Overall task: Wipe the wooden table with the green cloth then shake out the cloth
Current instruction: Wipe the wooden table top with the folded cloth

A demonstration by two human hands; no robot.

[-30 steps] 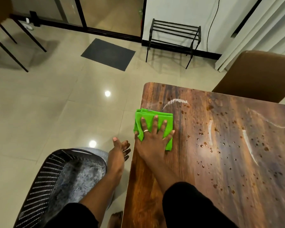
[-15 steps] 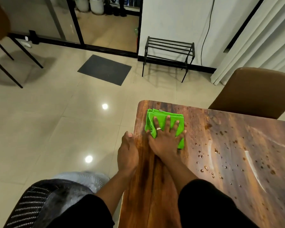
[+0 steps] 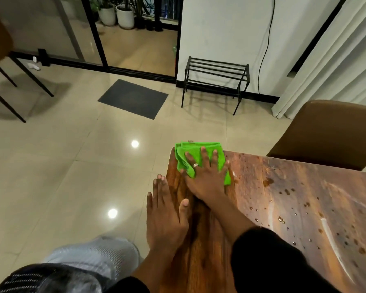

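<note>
Glossy beige floor tiles (image 3: 57,166) fill the left half of the frame, with two ceiling lights reflected in them, a dark doormat (image 3: 133,98) at upper centre and a black metal rack (image 3: 217,78) against the white wall just right of it. Our wooden table (image 3: 294,208) takes up the lower right, its top speckled with water droplets and pale streaks. At the table's far left corner, near centre frame, lies the green cloth (image 3: 193,154), folded into a thick pad whose far edge reaches the table's end. Our right hand (image 3: 207,176) presses flat on the cloth, fingers spread wide and a ring on one finger; it is not gripping, just bearing down with an open palm. Our left hand (image 3: 165,216) lies below and left of it, open and flat along the table's left edge, holding nothing, thumb resting on the wood. Black sleeves (image 3: 273,261) cover both forearms. A brown chair (image 3: 330,132) stands behind the table at right, and a mesh chair back (image 3: 72,269) shows at lower left.
</note>
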